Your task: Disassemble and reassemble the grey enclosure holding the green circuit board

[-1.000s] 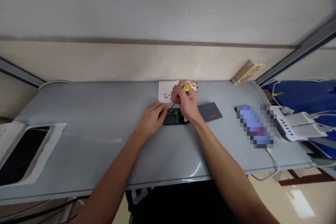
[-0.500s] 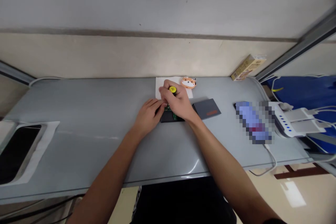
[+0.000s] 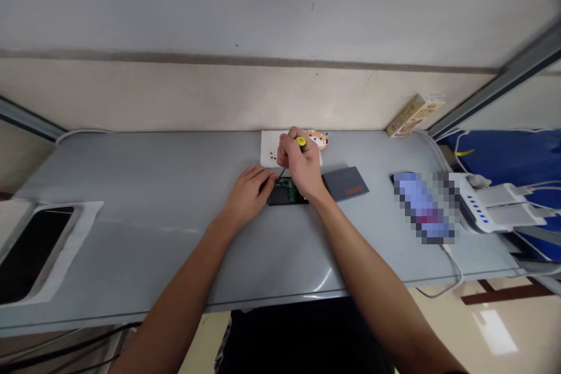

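My right hand [image 3: 303, 166] is closed around a screwdriver [image 3: 301, 141] with a yellow-topped handle. Its thin shaft slants down to the left, its tip near the upper left of a green circuit board [image 3: 293, 189]. The board sits in an opened flat black case [image 3: 280, 195] on the table. At the case's left end, my left hand [image 3: 249, 191] grips its edge, thumb and fingers drawn together by the screwdriver tip. Right of the case lies a dark grey cover [image 3: 346, 183] with a reddish mark. My right hand hides part of the case.
Behind my hands, white paper [image 3: 267, 143] bears several tiny dark screws [image 3: 273, 156], beside an orange-and-white animal-faced object [image 3: 321, 139]. Rightward are a blurred-out phone [image 3: 421, 207], a white power strip [image 3: 475, 204] and a box [image 3: 414, 115]. A black-screened device [image 3: 37, 251] lies far left.
My right hand and the screwdriver have shifted slightly right and tilted, uncovering the shaft, more of the board and the screws on the paper. My left hand has stayed in place.
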The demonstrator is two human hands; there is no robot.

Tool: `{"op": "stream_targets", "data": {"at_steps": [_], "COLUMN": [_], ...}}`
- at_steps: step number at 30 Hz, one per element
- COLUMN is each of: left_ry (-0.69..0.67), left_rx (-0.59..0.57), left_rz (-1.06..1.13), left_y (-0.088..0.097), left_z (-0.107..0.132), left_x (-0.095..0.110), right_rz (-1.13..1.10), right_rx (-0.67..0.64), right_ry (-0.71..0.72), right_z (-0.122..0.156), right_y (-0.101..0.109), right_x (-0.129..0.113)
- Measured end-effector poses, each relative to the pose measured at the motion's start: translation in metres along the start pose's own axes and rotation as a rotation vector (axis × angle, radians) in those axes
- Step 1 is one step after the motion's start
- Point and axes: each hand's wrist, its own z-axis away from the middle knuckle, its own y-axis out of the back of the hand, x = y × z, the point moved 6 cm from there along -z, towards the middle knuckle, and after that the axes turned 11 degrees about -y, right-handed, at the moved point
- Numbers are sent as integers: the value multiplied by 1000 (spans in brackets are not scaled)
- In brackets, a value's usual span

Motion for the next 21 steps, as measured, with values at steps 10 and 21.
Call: {"op": "stream_targets", "data": {"at_steps": [10, 21], "left_ry": [-8, -9], "left_rx": [12, 13], "left_rz": [24, 7], "left_y": [2, 3], "left_z": [0, -2], "left_x": [1, 2], "right_rz": [-28, -134], "right_rx": [29, -123], "right_ry": [24, 3], "right_z": [2, 3], "right_y": [5, 12], "right_x": [-2, -9]}}
